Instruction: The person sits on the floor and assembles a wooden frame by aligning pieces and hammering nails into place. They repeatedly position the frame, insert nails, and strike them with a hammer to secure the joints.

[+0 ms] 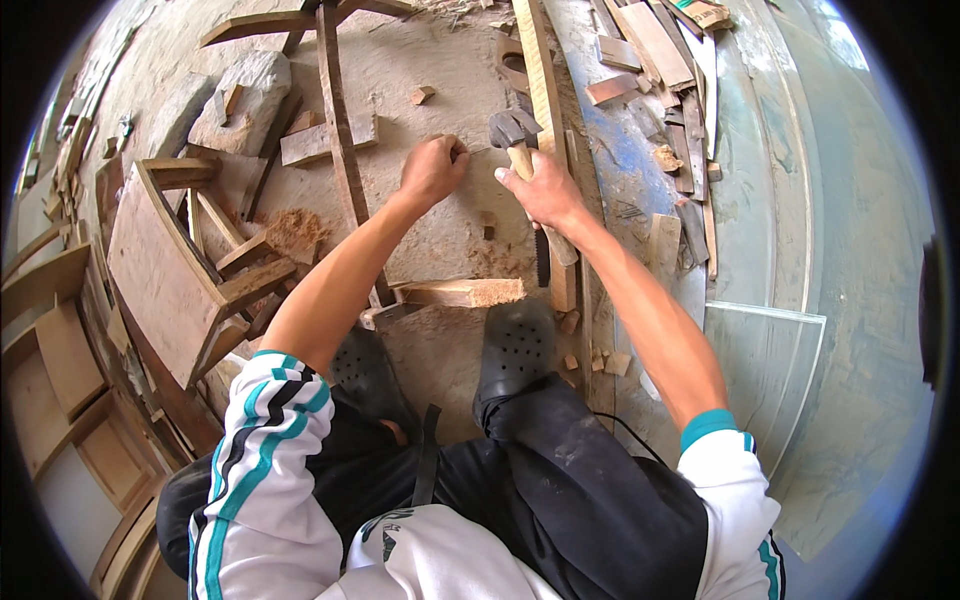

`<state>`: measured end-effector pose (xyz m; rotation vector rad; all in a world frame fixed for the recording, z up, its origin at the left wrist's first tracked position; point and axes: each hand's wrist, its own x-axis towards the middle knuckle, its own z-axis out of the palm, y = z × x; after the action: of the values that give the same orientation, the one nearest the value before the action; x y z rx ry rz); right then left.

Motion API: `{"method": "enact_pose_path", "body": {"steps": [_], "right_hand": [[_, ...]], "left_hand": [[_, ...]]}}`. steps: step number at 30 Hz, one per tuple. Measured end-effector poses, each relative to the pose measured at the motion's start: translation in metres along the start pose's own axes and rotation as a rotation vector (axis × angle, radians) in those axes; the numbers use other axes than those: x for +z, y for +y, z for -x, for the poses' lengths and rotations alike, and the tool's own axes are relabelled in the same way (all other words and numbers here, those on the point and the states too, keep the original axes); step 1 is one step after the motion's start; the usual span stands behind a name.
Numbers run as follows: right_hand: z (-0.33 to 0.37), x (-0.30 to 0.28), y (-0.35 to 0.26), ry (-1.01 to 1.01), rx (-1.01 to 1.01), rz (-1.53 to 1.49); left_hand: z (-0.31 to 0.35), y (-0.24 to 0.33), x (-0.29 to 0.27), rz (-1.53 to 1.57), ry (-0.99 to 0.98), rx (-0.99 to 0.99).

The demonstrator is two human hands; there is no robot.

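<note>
My right hand [549, 192] is wrapped round the pale wooden handle of a hammer [512, 128], whose dark metal head points away from me. My left hand [433, 168] is closed, fingers curled in. Whether something small sits inside it I cannot make out. Bare ground lies between the two hands. Beside the hammer runs a long wooden beam [541, 75], partly covered by my right hand. A piece of lumber with a rough pale end [465, 292] lies just beyond the toe of my shoe [515, 345]. Left of my left hand, a dark wooden bar [338, 130] stretches away.
A wooden frame with a board [165, 265] stands at the left, near a grey stone [240, 105]. Sawdust [297, 232] and a small wood block [423, 95] are on the ground. Scrap wood [655, 50] is heaped at the far right, with a glass sheet [765, 350] nearer.
</note>
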<state>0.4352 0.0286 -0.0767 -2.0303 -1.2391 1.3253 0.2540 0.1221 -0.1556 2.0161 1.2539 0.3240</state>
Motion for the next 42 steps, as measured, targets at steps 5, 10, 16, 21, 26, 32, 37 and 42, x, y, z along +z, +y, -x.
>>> {"method": "enact_pose_path", "body": {"steps": [5, 10, 16, 21, 26, 32, 37, 42], "right_hand": [[-0.013, 0.012, 0.012, -0.012, 0.021, 0.031], [-0.012, 0.021, 0.011, -0.021, 0.001, 0.020], [-0.015, 0.026, 0.007, -0.052, 0.005, 0.035], [-0.025, 0.034, 0.026, 0.112, -0.222, 0.202], [-0.021, 0.034, 0.017, -0.013, -0.052, 0.253], [-0.020, 0.032, 0.021, 0.089, -0.146, 0.210], [-0.028, 0.030, 0.013, 0.056, -0.163, 0.233], [-0.027, 0.037, 0.020, 0.129, -0.166, 0.272]], "left_hand": [[-0.002, 0.002, 0.002, 0.026, 0.003, -0.038], [-0.002, -0.002, 0.002, 0.053, 0.008, -0.077], [0.001, 0.001, 0.002, 0.062, 0.055, -0.052], [0.001, 0.003, 0.003, 0.082, 0.047, -0.060], [0.002, -0.001, 0.003, 0.061, 0.071, -0.030], [0.002, 0.000, 0.003, 0.070, 0.073, -0.004], [0.003, 0.001, 0.003, 0.058, 0.068, -0.011], [0.002, 0.000, 0.005, 0.053, 0.066, -0.017]]}}
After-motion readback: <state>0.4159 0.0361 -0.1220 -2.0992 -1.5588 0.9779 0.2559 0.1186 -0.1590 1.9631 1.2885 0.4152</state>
